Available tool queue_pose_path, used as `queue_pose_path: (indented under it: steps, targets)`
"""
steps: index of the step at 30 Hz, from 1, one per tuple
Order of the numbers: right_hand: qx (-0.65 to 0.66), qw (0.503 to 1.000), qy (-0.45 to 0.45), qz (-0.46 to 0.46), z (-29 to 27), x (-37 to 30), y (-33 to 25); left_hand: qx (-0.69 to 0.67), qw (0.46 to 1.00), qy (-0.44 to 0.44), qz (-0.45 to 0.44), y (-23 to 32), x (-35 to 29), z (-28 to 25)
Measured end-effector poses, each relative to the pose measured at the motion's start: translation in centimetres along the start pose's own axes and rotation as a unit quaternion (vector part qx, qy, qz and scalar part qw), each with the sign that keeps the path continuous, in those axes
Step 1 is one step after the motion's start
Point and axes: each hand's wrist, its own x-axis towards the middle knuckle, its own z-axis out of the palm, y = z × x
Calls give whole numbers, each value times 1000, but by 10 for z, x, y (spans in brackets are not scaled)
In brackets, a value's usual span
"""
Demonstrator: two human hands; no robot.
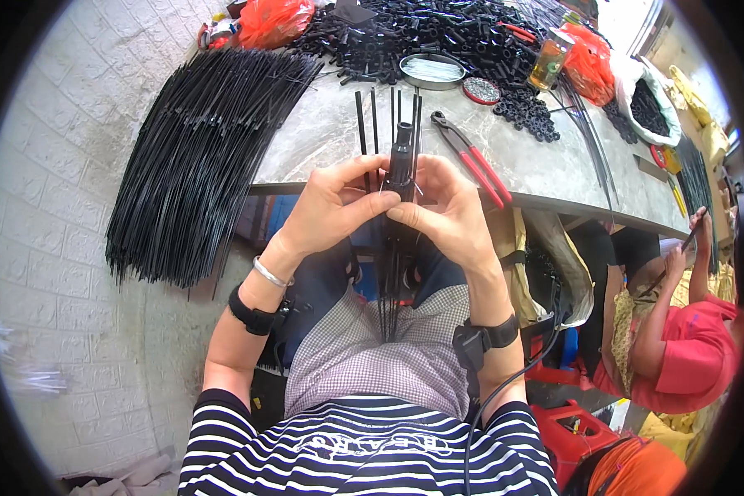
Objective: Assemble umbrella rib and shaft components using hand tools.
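Just over the table's near edge, my left hand [339, 202] and my right hand [442, 211] close round a black plastic tubular hub [401, 153]. Both thumbs press together at its lower end. Several thin black rods [388, 302] are gathered at the hub; some ends stick up beyond it, while the others hang toward my lap. Short bits of pale wire show beside the fingers. My palms hide exactly how rods and hub meet. Right of my right hand, red-handled nippers [475, 161] lie on the grey table [314, 136].
A thick stack of black rods [207, 157] overhangs the table at left. Black tubular parts [446, 33] are heaped at the back, near a metal dish [432, 83] of pale wires and a glass jar [551, 59]. A co-worker in a red shirt [694, 360] sits at right.
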Motion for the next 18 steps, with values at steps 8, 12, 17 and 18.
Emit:
queue_pose_path:
  steps: [8, 12, 17, 18]
  targets:
    - [5, 999, 13, 48, 9, -2, -1, -87, 995, -39, -27, -6, -2, -8]
    - [7, 995, 6, 94, 7, -5, 4, -68, 997, -46, -10, -8, -4, -12]
    - [43, 995, 29, 82, 11, -7, -4, -77, 996, -34, -19, -3, -6, -11]
    - [54, 995, 39, 78, 12, -8, -6, -100, 994, -25, -22, -2, -8, -9]
